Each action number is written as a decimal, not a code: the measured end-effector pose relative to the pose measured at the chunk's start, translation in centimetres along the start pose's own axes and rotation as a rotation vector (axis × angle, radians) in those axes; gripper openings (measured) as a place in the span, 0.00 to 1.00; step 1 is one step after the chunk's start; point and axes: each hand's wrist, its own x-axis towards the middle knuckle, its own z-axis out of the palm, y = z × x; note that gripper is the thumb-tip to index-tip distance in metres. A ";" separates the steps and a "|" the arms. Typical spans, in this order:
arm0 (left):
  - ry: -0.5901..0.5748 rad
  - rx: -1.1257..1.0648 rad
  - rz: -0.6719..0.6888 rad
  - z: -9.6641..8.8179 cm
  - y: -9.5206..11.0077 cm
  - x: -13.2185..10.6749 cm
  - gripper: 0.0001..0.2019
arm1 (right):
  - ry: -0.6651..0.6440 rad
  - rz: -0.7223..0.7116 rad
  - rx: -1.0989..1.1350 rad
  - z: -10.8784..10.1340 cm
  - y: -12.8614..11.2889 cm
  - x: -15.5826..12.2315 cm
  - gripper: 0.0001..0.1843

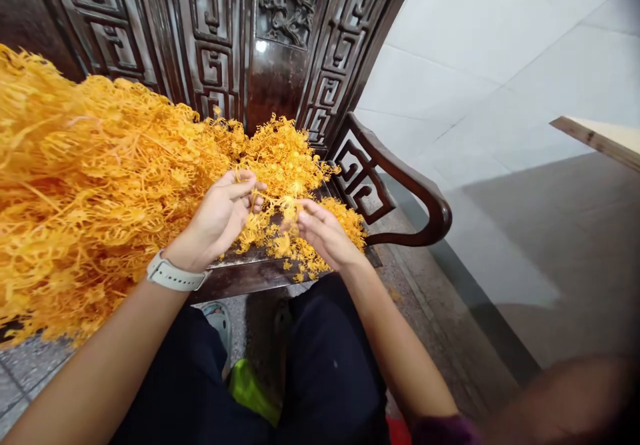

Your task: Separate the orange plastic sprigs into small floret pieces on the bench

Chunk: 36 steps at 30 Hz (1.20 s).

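Orange branching strands point(100, 165) lie heaped along a carved dark-wood bench point(240, 277), spilling over the seat edge. Left hand point(220, 215) has fingers curled, pinching a tuft; right hand point(325, 235) has fingertips closed on the same tangle. Looks light, springy, snag-prone, with fragile tips: take small tufts low, close to the branching.

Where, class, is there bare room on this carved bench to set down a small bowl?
A strip of the bench seat shows bare below the left hand and right hand, a small corner by the armrest. Crowded: leftward orange strands pile against the carved backrest.
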 end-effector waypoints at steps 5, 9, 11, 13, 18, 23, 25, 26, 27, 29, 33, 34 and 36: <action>-0.072 0.276 -0.006 -0.2 -0.4 -0.2 0.14 | 0.269 -0.119 0.180 -2.0 -1.2 0.8 0.18; -0.321 0.782 0.062 -0.1 -1.6 0.1 0.11 | 0.370 -0.194 0.181 -2.3 -1.1 1.7 0.19; -0.452 0.881 0.054 0.1 -2.2 0.2 0.12 | 0.382 -0.216 0.173 -2.2 -0.8 2.2 0.20; -0.529 0.902 0.055 0.6 -2.6 0.3 0.15 | 0.340 -0.201 0.170 -1.9 -0.5 2.5 0.20; -0.445 0.731 0.046 1.5 -2.8 0.4 0.15 | 0.200 -0.125 0.160 -1.4 -0.1 2.3 0.25; -0.159 0.302 -0.074 1.6 -1.6 0.3 0.15 | 0.338 -0.143 0.135 -2.1 -0.2 0.6 0.36; -0.126 0.179 -0.087 1.6 -1.2 0.3 0.17 | 0.293 -0.103 0.135 -2.0 -0.1 -0.1 0.38; -0.115 0.135 -0.088 1.6 -1.1 0.4 0.18 | 0.239 -0.076 0.143 -1.7 -0.1 -0.4 0.38; -0.105 0.100 -0.091 1.6 -1.1 0.4 0.19 | 0.177 -0.051 0.150 -1.3 0.0 -0.7 0.37; -0.091 0.052 -0.092 1.7 -1.2 0.5 0.19 | 0.063 -0.019 0.138 -0.4 0.2 -1.0 0.31; -0.065 0.058 -0.075 1.9 -1.6 0.5 0.18 | 0.005 -0.065 0.048 1.0 1.0 -1.1 0.27; -0.044 0.076 -0.054 1.9 -1.6 0.5 0.17 | 0.010 -0.077 0.042 1.1 1.2 -1.0 0.23; 0.012 0.120 0.014 1.7 -1.5 0.6 0.14 | 0.014 -0.072 0.059 0.8 1.3 -1.0 0.15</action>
